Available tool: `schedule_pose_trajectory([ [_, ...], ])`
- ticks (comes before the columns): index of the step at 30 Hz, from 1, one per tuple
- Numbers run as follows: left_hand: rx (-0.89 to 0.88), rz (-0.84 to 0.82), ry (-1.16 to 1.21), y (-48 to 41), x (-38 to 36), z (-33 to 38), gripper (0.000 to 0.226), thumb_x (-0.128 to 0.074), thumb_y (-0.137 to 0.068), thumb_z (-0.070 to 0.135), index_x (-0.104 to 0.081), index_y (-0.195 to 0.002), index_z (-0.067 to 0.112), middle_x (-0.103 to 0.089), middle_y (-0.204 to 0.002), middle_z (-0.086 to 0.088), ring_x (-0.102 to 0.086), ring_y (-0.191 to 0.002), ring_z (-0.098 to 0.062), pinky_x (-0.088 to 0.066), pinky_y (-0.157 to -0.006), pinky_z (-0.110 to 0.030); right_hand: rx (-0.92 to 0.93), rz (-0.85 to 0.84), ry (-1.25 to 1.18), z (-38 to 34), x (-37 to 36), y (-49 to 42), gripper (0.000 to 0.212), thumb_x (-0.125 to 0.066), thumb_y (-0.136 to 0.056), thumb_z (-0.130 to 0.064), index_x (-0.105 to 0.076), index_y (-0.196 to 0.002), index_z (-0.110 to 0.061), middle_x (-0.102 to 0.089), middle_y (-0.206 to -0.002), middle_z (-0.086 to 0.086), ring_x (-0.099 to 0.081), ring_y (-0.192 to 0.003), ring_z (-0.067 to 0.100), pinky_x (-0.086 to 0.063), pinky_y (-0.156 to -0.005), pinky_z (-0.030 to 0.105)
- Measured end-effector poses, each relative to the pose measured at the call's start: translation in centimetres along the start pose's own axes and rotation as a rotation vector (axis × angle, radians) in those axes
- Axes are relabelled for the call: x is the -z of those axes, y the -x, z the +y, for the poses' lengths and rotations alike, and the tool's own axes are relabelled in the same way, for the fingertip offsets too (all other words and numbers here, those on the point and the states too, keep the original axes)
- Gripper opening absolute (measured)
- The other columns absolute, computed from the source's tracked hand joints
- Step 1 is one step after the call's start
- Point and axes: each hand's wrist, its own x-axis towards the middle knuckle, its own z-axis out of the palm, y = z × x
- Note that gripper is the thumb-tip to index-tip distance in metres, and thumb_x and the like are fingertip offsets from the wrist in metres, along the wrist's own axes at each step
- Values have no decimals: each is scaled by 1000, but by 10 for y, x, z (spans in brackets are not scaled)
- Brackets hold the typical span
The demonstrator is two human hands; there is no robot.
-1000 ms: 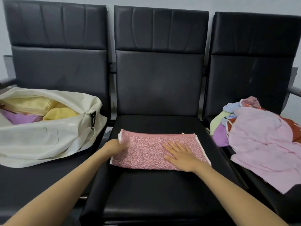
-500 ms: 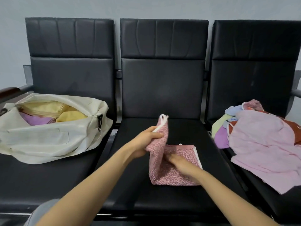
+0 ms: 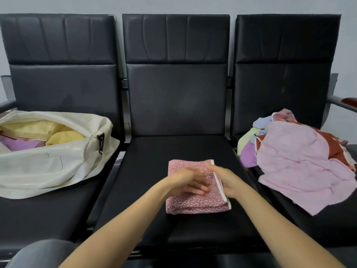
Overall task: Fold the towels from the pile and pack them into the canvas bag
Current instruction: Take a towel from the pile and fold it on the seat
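The folded pink towel [image 3: 193, 204] lay mid-way across the middle seat [image 3: 173, 147]. The left hand [image 3: 188, 182] pressed flat on it, fingers straight. The right hand [image 3: 227, 182] met its right edge, grip unclear. Lifted loosely toward the canvas bag [image 3: 48, 171], its layers could spring open.

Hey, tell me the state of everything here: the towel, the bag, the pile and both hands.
Speckled pink towel: folded, flat on the middle seat.
Canvas bag: open, holding yellow towels and a purple towel.
Towel pile: unfolded, heaped on the right seat.
Left hand: flat on the towel.
Right hand: resting on the towel's right edge.
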Motion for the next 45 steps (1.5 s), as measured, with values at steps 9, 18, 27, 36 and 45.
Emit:
schedule_pose_trajectory([
  [9, -397, 557, -764, -1, 27, -25, 32, -45, -100, 16, -56, -130, 12, -53, -131, 2, -49, -119, -11, -36, -97, -17, 105, 110, 352, -6, -3, 7, 78, -54, -84, 13, -26, -147, -24, -52, -111, 8, -57, -100, 26, -52, -75, 40],
  [18, -187, 410, -1384, -19, 18, -64, 51, -13, -106, 36, -11, -154, 22, -4, -162, -1, 6, -149, -19, 4, -120, -38, 399, 511, 1397, 10, -18, 15, 73, -56, -92, -12, -15, -152, -22, -23, -153, 10, -26, -140, 28, -34, -108, 39],
  [27, -184, 373, -1327, -21, 23, -66, 54, -12, -105, 38, -2, -154, 19, 4, -162, 2, 10, -148, -14, 6, -119, -35, 368, 219, 1555, 40, -4, -1, 81, 8, -82, -70, 1, -154, -33, 6, -161, -15, 16, -147, 7, 13, -117, 51],
  [36, -77, 671, -1206, -11, 20, -73, 115, 13, -63, 74, -2, -152, 4, 2, -161, -13, 11, -148, -27, 17, -113, -41, 277, 420, 1394, 44, -6, 6, 75, -15, -95, -66, 12, -154, -28, 13, -162, 3, 9, -150, 22, 2, -120, 47],
  [45, 158, 558, -1084, -8, 35, -42, 79, -52, -74, 79, -58, -119, 14, -41, -133, -9, -31, -127, -29, -25, -106, -40, 113, 502, 1125, 21, -10, 10, 95, -57, -81, -69, -24, -145, -6, -42, -144, 12, -35, -134, 31, -28, -108, 41],
])
